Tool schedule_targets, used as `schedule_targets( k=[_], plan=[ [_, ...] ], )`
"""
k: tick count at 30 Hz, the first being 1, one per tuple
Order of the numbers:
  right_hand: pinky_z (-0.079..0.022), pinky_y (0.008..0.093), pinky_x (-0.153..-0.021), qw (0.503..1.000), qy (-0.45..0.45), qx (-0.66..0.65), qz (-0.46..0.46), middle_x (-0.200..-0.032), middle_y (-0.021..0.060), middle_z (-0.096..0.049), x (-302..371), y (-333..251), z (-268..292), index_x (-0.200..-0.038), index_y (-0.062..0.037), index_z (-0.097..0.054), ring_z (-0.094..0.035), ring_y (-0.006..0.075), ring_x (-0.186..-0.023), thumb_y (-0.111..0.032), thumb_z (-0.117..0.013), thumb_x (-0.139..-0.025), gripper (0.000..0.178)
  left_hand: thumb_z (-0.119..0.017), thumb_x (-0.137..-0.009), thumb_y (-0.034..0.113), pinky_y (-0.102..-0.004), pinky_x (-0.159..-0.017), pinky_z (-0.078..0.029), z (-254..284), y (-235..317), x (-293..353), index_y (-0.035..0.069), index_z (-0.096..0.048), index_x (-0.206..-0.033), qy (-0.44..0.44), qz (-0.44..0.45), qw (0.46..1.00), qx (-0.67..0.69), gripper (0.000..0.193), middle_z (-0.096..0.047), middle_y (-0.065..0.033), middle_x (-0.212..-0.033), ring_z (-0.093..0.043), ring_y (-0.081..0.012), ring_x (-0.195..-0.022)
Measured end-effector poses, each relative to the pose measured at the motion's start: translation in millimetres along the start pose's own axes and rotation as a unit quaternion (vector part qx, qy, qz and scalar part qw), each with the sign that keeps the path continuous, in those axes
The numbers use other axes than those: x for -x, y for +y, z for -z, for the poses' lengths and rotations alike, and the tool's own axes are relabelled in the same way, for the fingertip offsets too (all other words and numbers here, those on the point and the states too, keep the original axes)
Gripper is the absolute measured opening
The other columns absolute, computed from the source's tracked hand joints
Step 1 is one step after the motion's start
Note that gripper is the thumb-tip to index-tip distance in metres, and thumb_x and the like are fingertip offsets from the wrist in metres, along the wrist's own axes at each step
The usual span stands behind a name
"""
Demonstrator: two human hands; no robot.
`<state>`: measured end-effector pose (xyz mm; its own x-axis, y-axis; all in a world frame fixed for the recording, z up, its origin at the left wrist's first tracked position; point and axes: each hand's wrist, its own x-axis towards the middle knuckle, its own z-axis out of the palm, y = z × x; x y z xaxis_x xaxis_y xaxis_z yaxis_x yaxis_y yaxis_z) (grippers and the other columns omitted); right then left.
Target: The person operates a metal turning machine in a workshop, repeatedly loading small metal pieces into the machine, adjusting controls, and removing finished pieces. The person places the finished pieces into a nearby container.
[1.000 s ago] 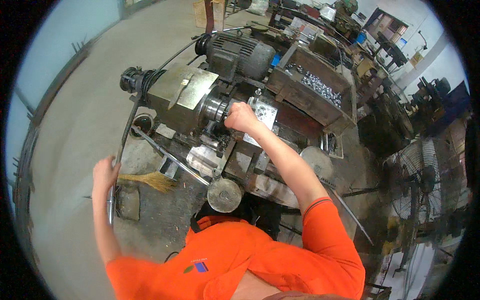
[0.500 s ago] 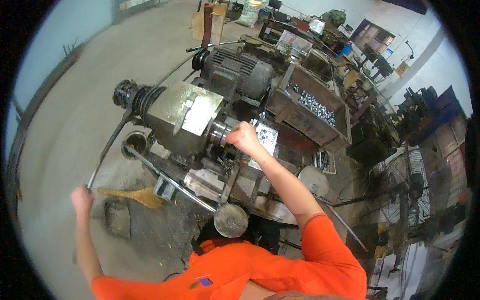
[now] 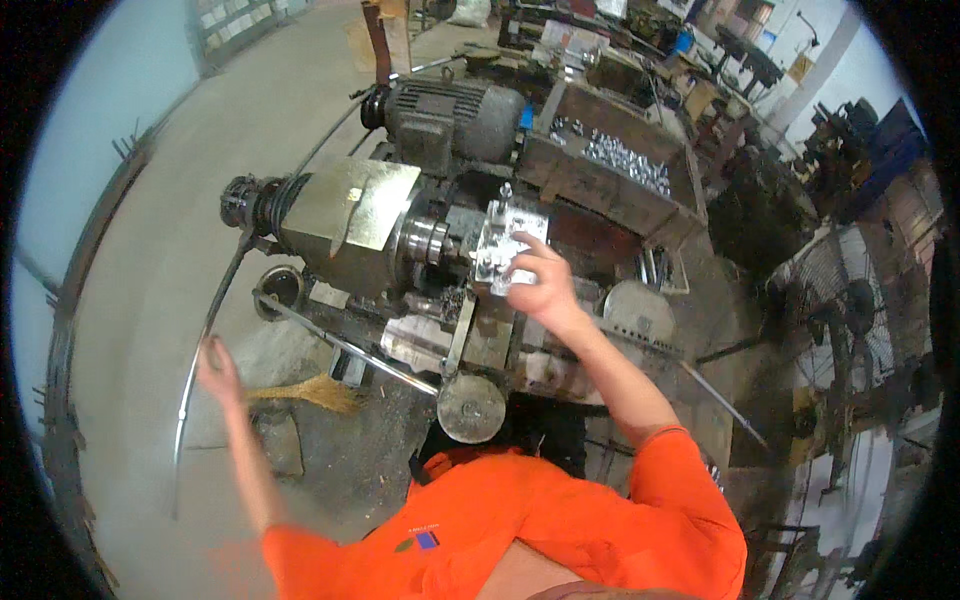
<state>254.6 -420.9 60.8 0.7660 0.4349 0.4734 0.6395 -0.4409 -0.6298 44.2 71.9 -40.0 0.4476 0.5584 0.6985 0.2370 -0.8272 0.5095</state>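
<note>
My right hand (image 3: 545, 287) is over a bright metal plate (image 3: 498, 262) carrying small shiny parts, its fingers spread and bent; nothing shows between them. Left of it is the machine's round steel chuck (image 3: 425, 241), projecting from a grey headstock (image 3: 320, 232). My left hand (image 3: 220, 375), somewhat blurred, is beside a long steel lever (image 3: 184, 408) that slopes down from the headstock's left end. Its fingers look stretched out, close to the lever and not wrapped round it. A second steel bar (image 3: 380, 370) runs to a round metal disc (image 3: 471, 408) before my body.
A finned electric motor (image 3: 455, 120) stands behind the headstock. Beyond the plate is a box (image 3: 610, 180) of small shiny metal parts. A straw broom (image 3: 320, 392) lies on the floor at left. At right stands a large fan (image 3: 840, 300).
My right hand has left the chuck and moved right to the metal plate. My left hand has come off the lever's end and moved right and up; the lever's end has swung lower.
</note>
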Motion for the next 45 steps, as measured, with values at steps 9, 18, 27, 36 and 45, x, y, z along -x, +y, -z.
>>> schedule_targets(
  k=[9,18,27,36,45],
  plan=[
    [-0.046,0.0349,-0.083,0.945,0.043,0.101,-0.308,-0.108,0.0165,-0.061,181.5,64.4,152.8,-0.077,-0.0012,-0.065,-0.059,0.0333,-0.098,-0.009,-0.061,-0.056,0.022,-0.067,-0.071,0.032,-0.0442,-0.076,-0.049,-133.7,4.2,136.9,0.009,-0.058,-0.098,-0.558,-0.079,0.791,-0.236,0.036,-0.063,-0.0134,-0.092,-0.061,-0.0327,-0.087],
    [-0.044,0.0400,-0.089,0.702,-0.084,0.372,-0.601,-0.121,0.0171,-0.052,310.4,167.8,276.6,-0.114,-0.0086,-0.056,-0.052,0.0319,-0.108,-0.027,-0.067,-0.063,0.055,-0.067,-0.072,0.033,-0.0379,-0.071,-0.050,-108.4,-0.8,95.9,0.015,-0.064,-0.094,-0.489,-0.114,0.820,-0.277,0.028,-0.066,-0.0101,-0.088,-0.063,-0.0273,-0.083],
    [-0.049,0.0441,-0.066,0.706,0.006,0.494,-0.507,-0.074,0.0170,-0.061,428.9,147.4,226.7,-0.078,-0.0044,-0.060,-0.060,0.0366,-0.072,-0.020,-0.059,-0.061,0.023,-0.060,-0.084,0.036,-0.0292,-0.048,-0.050,-57.7,29.9,36.8,-0.008,-0.057,-0.099,-0.345,0.336,0.854,0.197,0.046,-0.062,-0.0131,-0.072,-0.060,-0.0189,-0.053],
    [-0.033,0.0384,-0.046,0.854,0.126,0.179,-0.472,-0.053,0.0102,-0.045,418.8,40.0,120.5,-0.067,-0.0025,-0.049,-0.043,0.0264,-0.048,-0.026,-0.054,-0.064,0.024,-0.058,-0.083,0.027,-0.0352,-0.046,-0.055,-110.3,73.4,40.7,-0.006,-0.038,-0.109,-0.273,0.387,0.843,0.252,0.047,-0.056,-0.0166,-0.078,-0.060,-0.0235,-0.056],
    [-0.031,0.0298,-0.042,0.827,0.167,0.029,-0.536,-0.053,0.0013,-0.039,400.1,12.2,108.2,-0.071,-0.0049,-0.050,-0.038,0.0122,-0.047,-0.021,-0.058,-0.068,0.019,-0.058,-0.081,0.025,-0.0343,-0.042,-0.052,-104.1,89.0,38.0,-0.006,-0.048,-0.091,-0.282,0.369,0.856,0.229,0.035,-0.053,-0.0101,-0.066,-0.057,-0.0218,-0.048]
  ],
)
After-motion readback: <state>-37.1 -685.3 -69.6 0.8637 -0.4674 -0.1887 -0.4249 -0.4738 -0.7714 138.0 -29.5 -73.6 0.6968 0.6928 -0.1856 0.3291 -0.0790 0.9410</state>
